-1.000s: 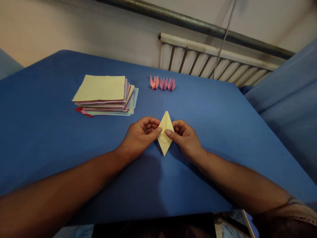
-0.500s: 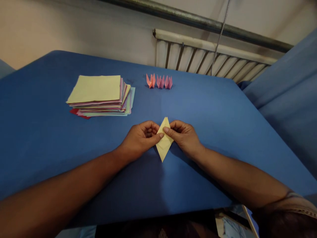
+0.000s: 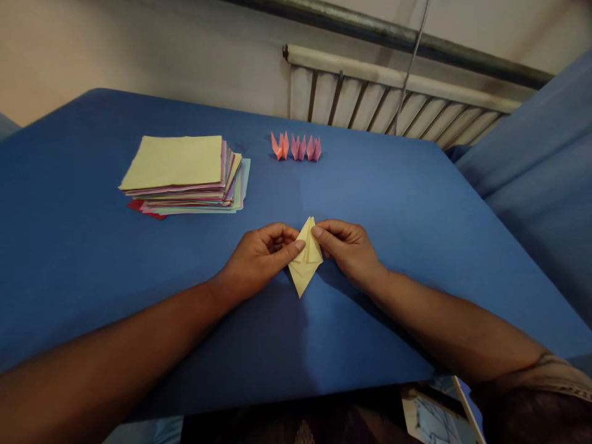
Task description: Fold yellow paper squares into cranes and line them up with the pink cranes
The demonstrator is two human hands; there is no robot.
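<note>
Blue tabletop [image 3: 393, 197] beneath left hand [image 3: 259, 254] and right hand [image 3: 350, 250], both clamped on folded yellow paper [image 3: 302, 276].

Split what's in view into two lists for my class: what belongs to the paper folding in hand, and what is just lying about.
Part of the work:
yellow paper, partly folded
paper stack, probably the supply
three folded papers, likely similar work
table, the work surface

Apparently just there:
radiator
pipe
cord
blue cloth

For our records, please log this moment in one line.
left hand: pinches folded yellow paper; right hand: pinches same paper; nearby: paper stack
</note>
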